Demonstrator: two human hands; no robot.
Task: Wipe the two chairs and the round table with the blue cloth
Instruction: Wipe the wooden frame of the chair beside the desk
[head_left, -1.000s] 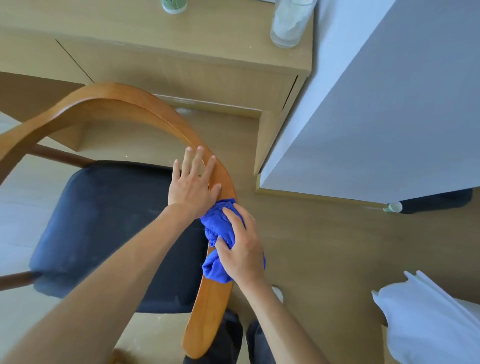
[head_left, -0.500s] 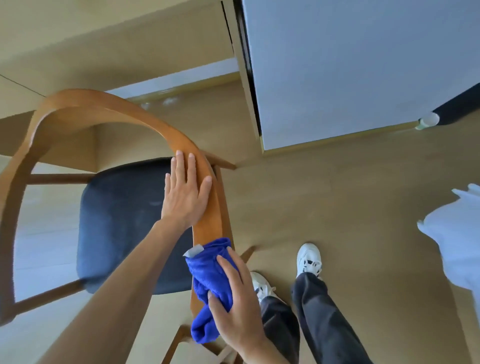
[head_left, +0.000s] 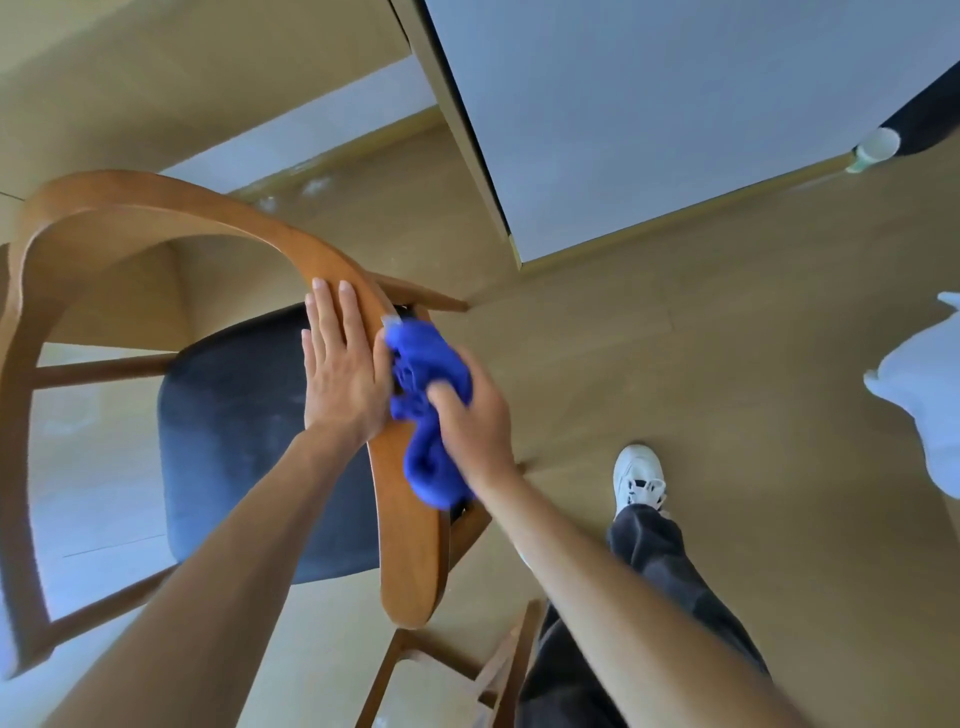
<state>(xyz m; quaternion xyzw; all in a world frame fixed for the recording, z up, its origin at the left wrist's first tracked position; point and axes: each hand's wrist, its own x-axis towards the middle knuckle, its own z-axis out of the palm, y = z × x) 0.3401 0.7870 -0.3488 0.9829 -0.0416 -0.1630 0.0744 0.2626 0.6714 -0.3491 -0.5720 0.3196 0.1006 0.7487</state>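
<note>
A wooden chair (head_left: 156, 218) with a curved back rail and a dark blue seat cushion (head_left: 234, 441) stands below me. My left hand (head_left: 340, 369) lies flat with straight fingers on the inner side of the rail. My right hand (head_left: 475, 421) grips a bunched blue cloth (head_left: 426, 374) and presses it against the rail's outer side, just right of the left hand. The cloth is blurred by motion. No round table or second chair shows.
A wooden desk (head_left: 182, 62) stands behind the chair. A white wall panel (head_left: 649, 104) rises at the upper right, with a small cup-like object (head_left: 878, 145) at its base. My legs and white shoe (head_left: 639, 478) are right of the chair. White fabric (head_left: 924, 384) hangs at the right edge.
My right hand has slid the blue cloth up along the rail, from its lower end to beside my left hand. The camera has tilted further down.
</note>
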